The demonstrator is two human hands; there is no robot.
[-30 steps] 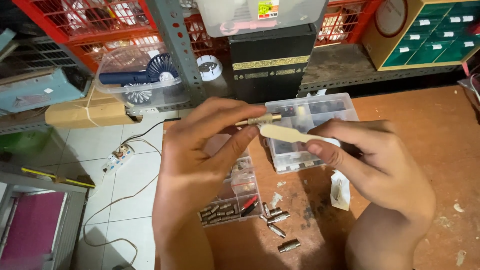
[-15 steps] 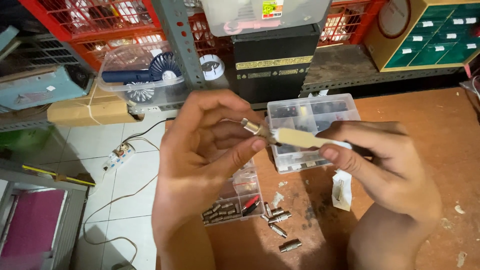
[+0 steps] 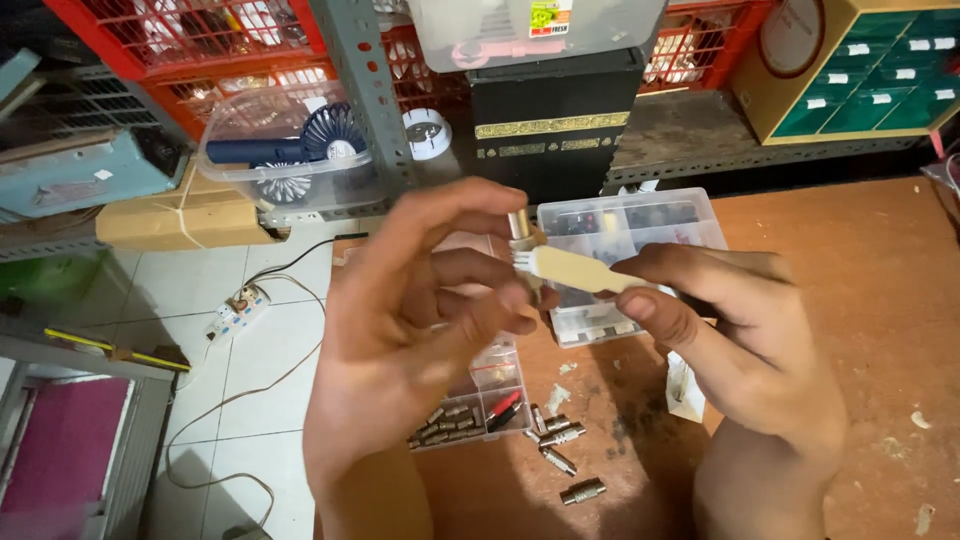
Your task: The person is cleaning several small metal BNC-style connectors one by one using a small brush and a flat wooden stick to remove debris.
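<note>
Both hands are up in front of the chest, forearms coming in from the bottom of the view and angling toward each other. The left hand (image 3: 420, 310) shows its back, thumb and forefinger stretched up into a pinch — the other fingers curl loosely underneath. The right hand (image 3: 740, 330) sits a bit lower and off to the side, fingers folded in, thumb pressed along the forefinger in a tight pen-like grip — its fingertips almost meet the left hand's.
</note>
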